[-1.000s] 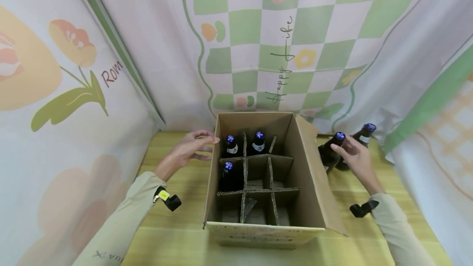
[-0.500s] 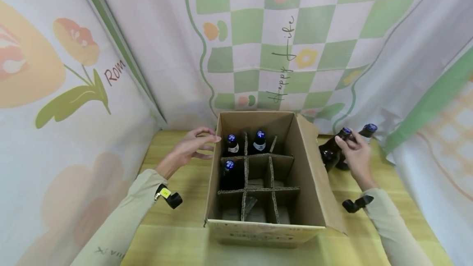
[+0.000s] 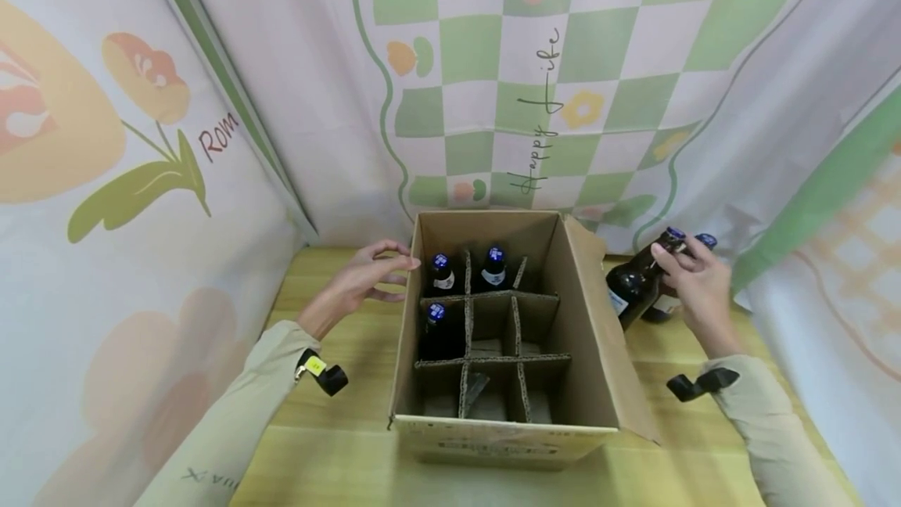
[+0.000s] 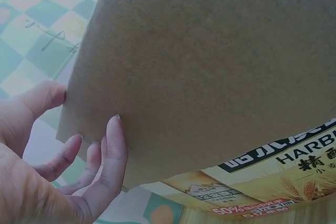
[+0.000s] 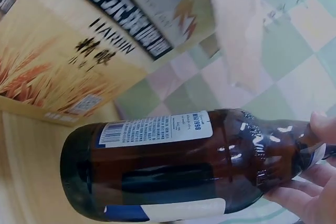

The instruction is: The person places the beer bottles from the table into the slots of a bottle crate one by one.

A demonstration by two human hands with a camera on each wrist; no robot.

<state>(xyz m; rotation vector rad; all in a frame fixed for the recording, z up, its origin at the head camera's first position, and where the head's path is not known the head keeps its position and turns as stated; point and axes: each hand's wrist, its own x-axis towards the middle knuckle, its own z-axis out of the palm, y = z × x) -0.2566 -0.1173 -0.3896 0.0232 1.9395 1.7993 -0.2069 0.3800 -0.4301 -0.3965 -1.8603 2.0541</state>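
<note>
Bkgd: white fabric curtains w/ green checks (image 3: 468,53), flowers & script, around a yellow wood-grain tabletop (image 3: 345,413).

Head view: tall, open brown cardboard box (image 3: 507,440) stands mid-table, cardboard dividers (image 3: 493,318) gridding its inside. Three dark glass bottles w/ blue caps (image 3: 495,276) sit upright in the far-left, far-mid. & mid-left compartments. Greyish strip (image 3: 475,388) lies in the near-mid. one. Right flap (image 3: 608,327) is folded outward. Person's left hand (image 3: 362,282), beige sleeve (image 3: 232,405), is at the box's left rim nr the far corner: thumb tip touching, fingers spread. Right hand (image 3: 693,288) pinches the neck of a brown glass bottle (image 3: 633,284), blue-capped, b/w thumb & fingers. It's outside the box, just right of the flap, tilted w/ neck up to the right. Another dark bottle (image 3: 662,307), same cap, is just behind it, partly covered.

Left wrist view: plain brown cardboard flap (image 4: 199,77) fills most of it. Thumb touches its left edge; fingers apart, loosely bent before its face. Can't tell if fingertips press on it. Yellow printed wall (image 4: 252,182) shows at lower right.

Right wrist view: held bottle runs across, base left, neck right, white-&-blue label w/ barcode visible. Thumb & fingers grip the neck; hand partly cut off. Box print reads "HARBIN", upper left.
</note>
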